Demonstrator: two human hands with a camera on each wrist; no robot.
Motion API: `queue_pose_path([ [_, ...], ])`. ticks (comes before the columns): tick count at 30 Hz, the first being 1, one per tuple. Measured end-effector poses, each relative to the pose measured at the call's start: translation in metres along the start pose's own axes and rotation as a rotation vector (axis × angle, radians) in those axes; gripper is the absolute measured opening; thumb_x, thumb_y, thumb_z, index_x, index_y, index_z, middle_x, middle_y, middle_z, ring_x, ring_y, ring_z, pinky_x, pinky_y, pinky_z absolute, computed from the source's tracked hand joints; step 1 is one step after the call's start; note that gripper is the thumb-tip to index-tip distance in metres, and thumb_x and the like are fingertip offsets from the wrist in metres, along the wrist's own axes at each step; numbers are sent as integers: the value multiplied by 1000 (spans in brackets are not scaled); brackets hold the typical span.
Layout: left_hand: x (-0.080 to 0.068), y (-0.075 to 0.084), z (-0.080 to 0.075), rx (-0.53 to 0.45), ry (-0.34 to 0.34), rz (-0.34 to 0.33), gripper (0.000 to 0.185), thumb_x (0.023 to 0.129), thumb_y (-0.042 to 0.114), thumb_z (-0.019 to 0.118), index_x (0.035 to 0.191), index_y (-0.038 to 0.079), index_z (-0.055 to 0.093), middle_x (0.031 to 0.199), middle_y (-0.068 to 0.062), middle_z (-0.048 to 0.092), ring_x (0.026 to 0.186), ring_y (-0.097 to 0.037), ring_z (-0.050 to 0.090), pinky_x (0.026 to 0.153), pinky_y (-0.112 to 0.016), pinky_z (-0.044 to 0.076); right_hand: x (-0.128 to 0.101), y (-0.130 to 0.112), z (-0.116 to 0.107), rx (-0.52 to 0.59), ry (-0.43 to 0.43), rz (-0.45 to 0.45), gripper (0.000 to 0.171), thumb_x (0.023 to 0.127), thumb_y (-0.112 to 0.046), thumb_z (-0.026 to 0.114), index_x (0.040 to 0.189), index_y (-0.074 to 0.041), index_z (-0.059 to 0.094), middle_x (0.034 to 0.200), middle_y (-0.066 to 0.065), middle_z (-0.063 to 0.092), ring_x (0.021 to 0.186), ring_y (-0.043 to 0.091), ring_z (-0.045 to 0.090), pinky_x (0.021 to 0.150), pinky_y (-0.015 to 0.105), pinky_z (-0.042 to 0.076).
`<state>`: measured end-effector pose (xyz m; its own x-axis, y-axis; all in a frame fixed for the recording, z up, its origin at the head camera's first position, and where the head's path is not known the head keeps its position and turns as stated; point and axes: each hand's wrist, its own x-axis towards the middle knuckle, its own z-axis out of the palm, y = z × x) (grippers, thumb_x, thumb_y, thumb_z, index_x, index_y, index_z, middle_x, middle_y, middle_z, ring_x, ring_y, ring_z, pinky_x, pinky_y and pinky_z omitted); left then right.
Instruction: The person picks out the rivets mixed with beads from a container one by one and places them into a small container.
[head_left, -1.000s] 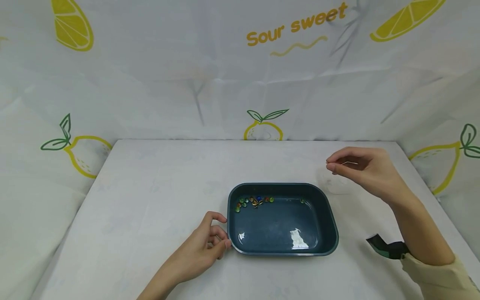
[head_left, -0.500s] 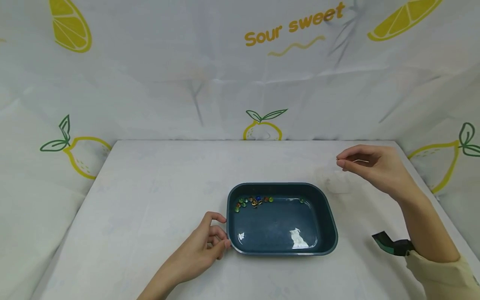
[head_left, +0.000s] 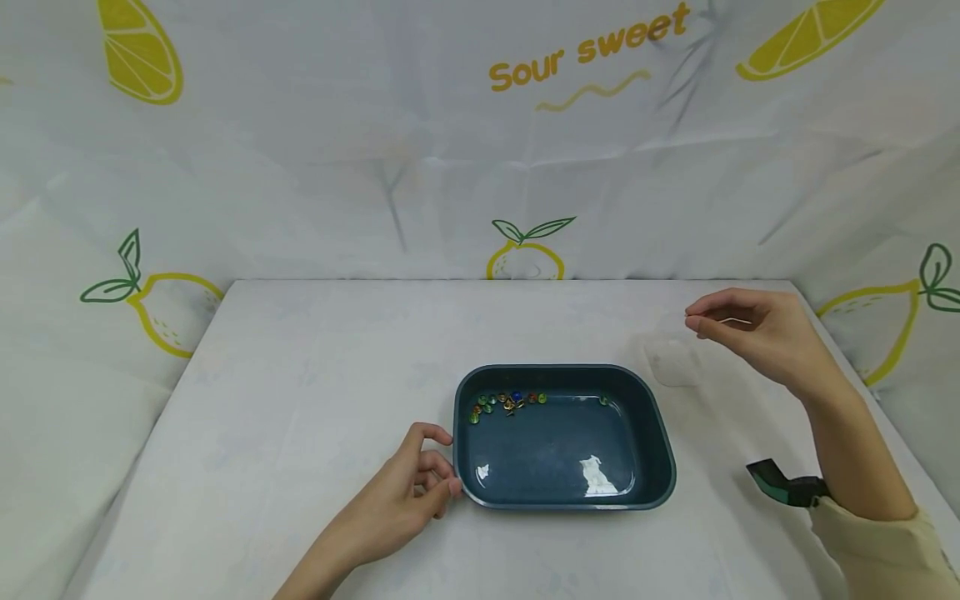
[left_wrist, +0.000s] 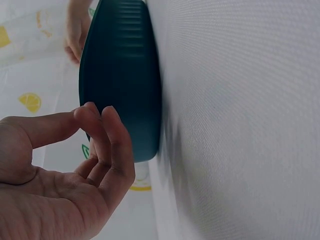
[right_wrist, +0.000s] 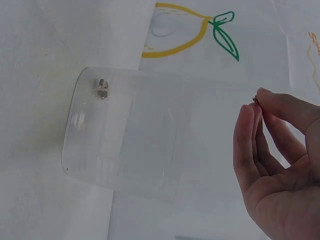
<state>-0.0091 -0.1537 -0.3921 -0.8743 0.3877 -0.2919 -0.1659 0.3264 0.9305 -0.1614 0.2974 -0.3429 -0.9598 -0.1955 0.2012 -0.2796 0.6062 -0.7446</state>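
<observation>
Pinching perhaps 1 trinket [right_wrist: 255, 99] near 1 box [right_wrist: 145, 135].

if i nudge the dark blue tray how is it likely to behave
The tray would probably slide rather than tip, being low and wide. Its walls look smooth and unbent, so it is likely stiff. The loose, round-looking beads inside may well roll.

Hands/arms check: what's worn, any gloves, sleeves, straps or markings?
Left hand and right hand: bare, no gloves or rings visible. Right forearm: pale beige sleeve, with a black and green strap-like piece sticking out at the cuff; can't tell what it belongs to. Left forearm: no sleeve in view. No cables or markings visible on either.
</observation>
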Motion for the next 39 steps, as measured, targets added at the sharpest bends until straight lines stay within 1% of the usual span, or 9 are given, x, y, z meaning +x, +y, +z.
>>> queue_pose_path([
  [7, 0, -1, 0, -2, -5, 4, 46, 108, 8, 61, 146, 6, 36, 100, -11, 68, 76, -11, 63, 70, -23, 53, 0, 8, 1, -41, -11, 10, 16, 96, -4, 80, 111, 0, 78, 91, -20, 76, 81, -4, 71, 79, 4, 53],
  [14, 0, 0, 0, 6, 2, 0, 46, 107, 8, 62, 146, 6, 37, 100, -10, 69, 75, -12, 63, 70, -23, 53, 0, 14, 3, -83, -22, 28, 17, 97, -6, 80, 113, 0, 77, 91, -25, 73, 81, -6, 70, 76, 5, 53],
  [18, 0, 0, 0, 9, 4, 0, 46, 107, 8, 62, 146, 6, 37, 100, -9, 68, 76, -12, 63, 70, -23, 53, 0, 18, 5, -125, -17, 19, 16, 97, -7, 81, 112, -1, 78, 90, -24, 71, 80, -5, 68, 74, 6, 53],
  [23, 0, 0, 0, 8, 1, 3, 47, 107, 9, 63, 146, 5, 37, 100, -9, 69, 75, -11, 63, 70, -23, 53, -1, 24, 8, -166, -22, 34, 17, 98, -11, 81, 112, -2, 78, 89, -20, 72, 78, -4, 66, 70, 9, 52],
  [28, 0, 0, 0, 3, 1, 2, 47, 108, 10, 63, 146, 5, 37, 100, -10, 69, 75, -12, 63, 70, -23, 54, -1, 25, 10, -186, -23, 27, 15, 97, -11, 82, 109, -3, 79, 89, -13, 75, 78, -6, 65, 69, 10, 53],
  [36, 0, 0, 0, -2, 1, 4, 47, 107, 9, 63, 146, 4, 37, 100, -11, 69, 75, -12, 63, 70, -23, 53, 0, 26, 15, -220, -30, 33, 14, 97, -12, 81, 108, -3, 80, 97, 12, 79, 78, -10, 62, 68, 9, 53],
  [39, 0, 0, 0, -4, 2, 1, 46, 107, 10, 63, 145, 5, 37, 100, -11, 69, 75, -12, 63, 70, -23, 54, -1, 25, 15, -232, -33, 31, 13, 97, -11, 81, 108, -3, 80, 100, 17, 79, 78, -11, 62, 68, 8, 52],
])
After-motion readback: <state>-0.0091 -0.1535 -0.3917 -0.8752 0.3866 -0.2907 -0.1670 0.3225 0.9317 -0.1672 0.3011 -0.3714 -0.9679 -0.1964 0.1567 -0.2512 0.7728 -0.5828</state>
